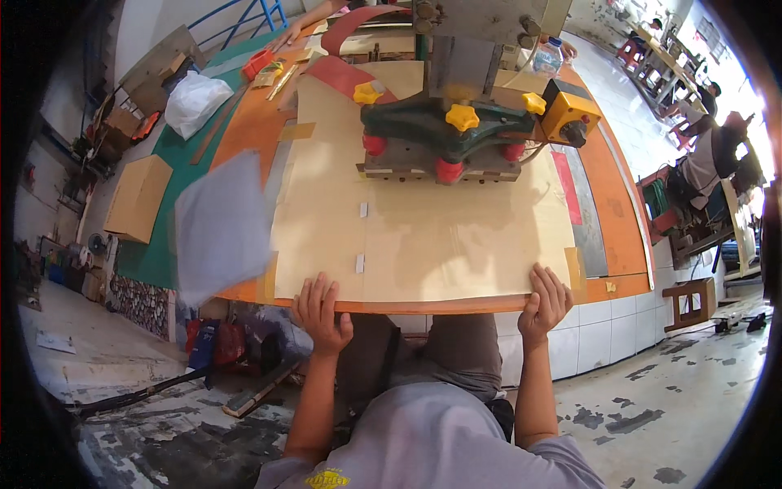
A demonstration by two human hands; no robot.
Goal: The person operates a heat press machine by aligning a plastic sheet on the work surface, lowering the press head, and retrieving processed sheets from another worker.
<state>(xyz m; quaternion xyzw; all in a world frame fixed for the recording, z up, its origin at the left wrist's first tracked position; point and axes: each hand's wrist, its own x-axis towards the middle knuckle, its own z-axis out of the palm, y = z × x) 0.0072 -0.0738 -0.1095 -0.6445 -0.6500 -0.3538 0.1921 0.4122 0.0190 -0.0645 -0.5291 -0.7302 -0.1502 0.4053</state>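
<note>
A large cream sheet (pixel 456 236) lies on the orange tabletop (pixel 619 236). My left hand (pixel 322 314) rests on its near left edge, fingers stretched forward and thumb apart. At the near right corner, my right hand (pixel 542 306) lies over the edge in the same way, with fingers extended. Neither hand grips anything that I can see. Two small white tabs (pixel 360 263) sit on the sheet left of its middle. Over the far part stands a press head (pixel 448 122), dark green with yellow star knobs and red fittings. Its base plate covers part of the sheet.
A blurred whitish translucent sheet (pixel 224 228) overhangs the table's left side. Beyond it are a cardboard box (pixel 138 198) and a white plastic bag (pixel 195 103). A yellow control box (pixel 570 116) sits beside the press. Another person's hand (pixel 287 35) reaches in at the far left.
</note>
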